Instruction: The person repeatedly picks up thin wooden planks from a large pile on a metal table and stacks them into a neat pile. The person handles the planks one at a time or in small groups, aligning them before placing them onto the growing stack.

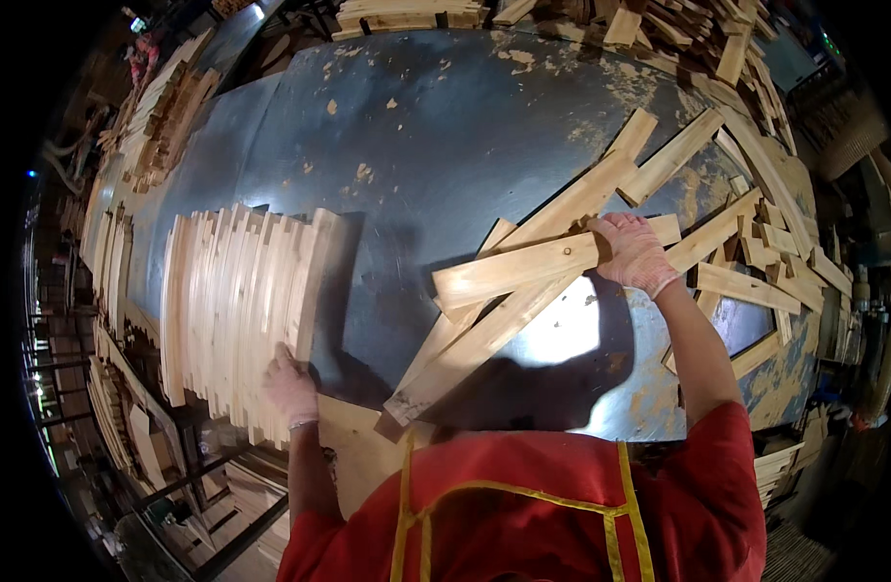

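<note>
My right hand [632, 252], in a pale pinkish work glove, is closed over the upper edge of a wooden board [523, 267] with a small knot. That board slants across several other planks [484, 344] lying crosswise on the dark metal table. My left hand [290, 388], gloved the same way, rests against the near end of a row of boards [237, 310] set on edge side by side. Its fingers point up along the last boards on the right of the row; whether they grip one I cannot tell.
The dark metal table [397, 126] carries patches of sawdust. A loose heap of short boards [756, 252] lies on the right. More stacked lumber [155, 136] stands at the far left, and piled offcuts [659, 24] lie at the back right. A metal frame [213, 475] stands below left.
</note>
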Demonstrator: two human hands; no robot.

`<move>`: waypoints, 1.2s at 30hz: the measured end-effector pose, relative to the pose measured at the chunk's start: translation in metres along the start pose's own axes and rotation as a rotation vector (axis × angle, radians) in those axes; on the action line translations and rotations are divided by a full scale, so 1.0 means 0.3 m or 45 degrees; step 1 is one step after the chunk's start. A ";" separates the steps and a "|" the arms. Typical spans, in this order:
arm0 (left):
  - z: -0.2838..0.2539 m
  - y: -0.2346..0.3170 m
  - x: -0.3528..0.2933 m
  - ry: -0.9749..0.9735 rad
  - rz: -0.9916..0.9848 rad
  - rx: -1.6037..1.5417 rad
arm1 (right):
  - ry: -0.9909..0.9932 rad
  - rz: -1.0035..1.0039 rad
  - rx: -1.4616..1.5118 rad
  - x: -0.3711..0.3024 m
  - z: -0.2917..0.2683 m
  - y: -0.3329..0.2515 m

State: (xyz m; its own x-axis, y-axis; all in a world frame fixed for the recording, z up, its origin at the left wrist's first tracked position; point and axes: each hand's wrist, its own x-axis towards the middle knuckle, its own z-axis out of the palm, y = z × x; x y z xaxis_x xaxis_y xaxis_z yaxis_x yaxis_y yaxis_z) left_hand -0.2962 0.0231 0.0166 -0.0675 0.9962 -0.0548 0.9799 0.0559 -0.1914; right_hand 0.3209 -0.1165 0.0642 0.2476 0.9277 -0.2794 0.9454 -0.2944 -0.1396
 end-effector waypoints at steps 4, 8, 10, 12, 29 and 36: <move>-0.024 0.253 -0.049 0.184 0.298 -0.727 | 0.258 -0.131 0.142 -0.040 -0.122 0.009; -0.070 0.692 -0.271 0.189 1.044 -0.389 | 0.452 -0.036 0.780 -0.038 -0.173 0.013; -0.119 0.813 -0.368 0.021 1.416 -0.503 | 0.489 0.039 1.294 -0.042 -0.171 0.011; -0.154 0.855 -0.405 -0.166 1.420 -0.314 | 0.594 0.052 1.583 -0.070 -0.152 0.012; -0.218 0.800 -0.127 -0.728 1.022 -0.814 | 0.610 0.749 2.765 -0.295 0.279 -0.457; -0.080 0.158 -0.159 -1.313 0.406 -1.946 | -0.473 0.399 2.474 -0.203 0.432 -1.062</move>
State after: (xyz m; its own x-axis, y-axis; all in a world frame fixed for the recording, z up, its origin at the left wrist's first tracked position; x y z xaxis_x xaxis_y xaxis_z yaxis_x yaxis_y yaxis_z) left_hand -0.2420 -0.0202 0.0337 0.6280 0.5849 -0.5133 0.2369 0.4845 0.8421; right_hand -0.0227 -0.1089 0.0027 0.0384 0.7954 -0.6049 -0.6263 -0.4525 -0.6348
